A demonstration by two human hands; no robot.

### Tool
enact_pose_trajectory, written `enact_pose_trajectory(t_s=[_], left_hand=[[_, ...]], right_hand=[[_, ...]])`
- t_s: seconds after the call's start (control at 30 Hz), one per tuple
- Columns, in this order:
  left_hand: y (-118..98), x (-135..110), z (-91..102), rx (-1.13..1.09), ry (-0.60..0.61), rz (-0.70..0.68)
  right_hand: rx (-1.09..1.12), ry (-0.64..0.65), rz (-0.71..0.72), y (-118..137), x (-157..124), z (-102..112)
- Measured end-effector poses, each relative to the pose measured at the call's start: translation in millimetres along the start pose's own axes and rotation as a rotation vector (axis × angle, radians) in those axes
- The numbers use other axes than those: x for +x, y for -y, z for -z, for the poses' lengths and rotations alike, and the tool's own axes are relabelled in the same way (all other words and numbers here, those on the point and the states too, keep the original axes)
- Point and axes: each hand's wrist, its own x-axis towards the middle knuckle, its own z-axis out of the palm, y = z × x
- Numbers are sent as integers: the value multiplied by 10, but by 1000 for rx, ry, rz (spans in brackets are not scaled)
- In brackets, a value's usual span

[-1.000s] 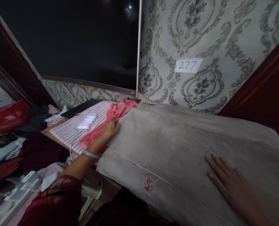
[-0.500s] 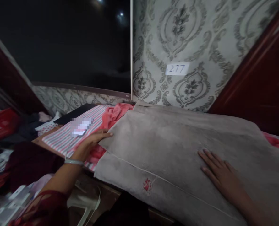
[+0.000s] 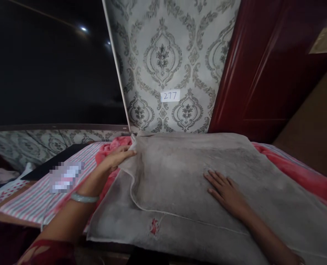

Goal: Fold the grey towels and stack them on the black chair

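A grey plush cloth (image 3: pixel 174 176), folded over on itself, covers most of the surface in front of me. My left hand (image 3: pixel 119 157) pinches the upper layer at its left edge, thumb on top, and that edge stands raised in a wavy ridge. Flat on the middle right of the cloth lies my right hand (image 3: pixel 225 189), its fingers stretched out. Near the front of the lower layer, a small red embroidered-looking patch or hole (image 3: pixel 154 226) shows. A red plush cloth (image 3: pixel 298 171) peeks out from underneath on both sides.
A pink-and-grey striped cloth (image 3: pixel 28 200) lies to the left, bearing a blurred-out phone-like object (image 3: pixel 66 177) with a cable. A large dark screen (image 3: pixel 53 73) stands behind at left. Beyond are a patterned wall with a "277" label (image 3: pixel 170 95) and a dark red door frame (image 3: pixel 246 73).
My left hand has lifted the left edge of the upper grey layer, which lay flat before. My right hand remains flat on the cloth. The view has turned to the right.
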Motion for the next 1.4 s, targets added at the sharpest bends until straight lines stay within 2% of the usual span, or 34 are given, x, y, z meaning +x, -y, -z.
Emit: enact_pose_trajectory(t_s=[0.1, 0.2, 0.27, 0.3, 0.37, 0.4, 0.47, 0.5, 0.57, 0.63, 0.73, 0.8, 0.93, 1.03, 1.17, 1.27, 1.4], left_hand=[[-417, 100, -519, 154, 316, -173], [-629, 70, -1171, 453, 436, -367], [-591, -34, -1606, 586, 501, -455], [-527, -99, -1791, 634, 553, -475], [-357, -222, -2046, 651, 695, -488], [-271, -264, -2104, 603, 781, -508], [-132, -284, -2084, 440, 913, -516], [-85, -257, -2018, 351, 938, -490], [-30, -142, -1817, 201, 868, -381], [12, 23, -1589, 74, 649, -266], [141, 260, -1315, -130, 206, -111], [282, 354, -1213, -199, 57, -23], [573, 380, -1186, -261, 59, 81], [704, 355, -1237, -292, 93, 89], [777, 354, -1326, -285, 122, 52], [793, 360, -1399, -134, 85, -29], [801, 346, -1441, 133, 90, -124]], right_hand=[[172, -30, -19, -20, 38, 67], [530, -159, -129, -4, 101, 170], [840, -202, -282, 68, 152, 235], [992, -177, -362, 122, 179, 259], [1225, -52, -477, 240, 231, 282], [1293, 12, -500, 294, 255, 284], [1337, 92, -509, 367, 300, 282], [1319, 103, -508, 385, 322, 282], [1216, 93, -513, 397, 371, 296], [1034, 56, -495, 410, 433, 321], [733, -3, -436, 493, 551, 355], [603, -13, -409, 582, 630, 368], [574, -77, -358, 662, 711, 396], [574, -159, -359, 553, 650, 414], [534, -91, -427, 348, 483, 382], [499, -52, -424, 278, 455, 370], [355, -51, -438, 256, 661, 427]])
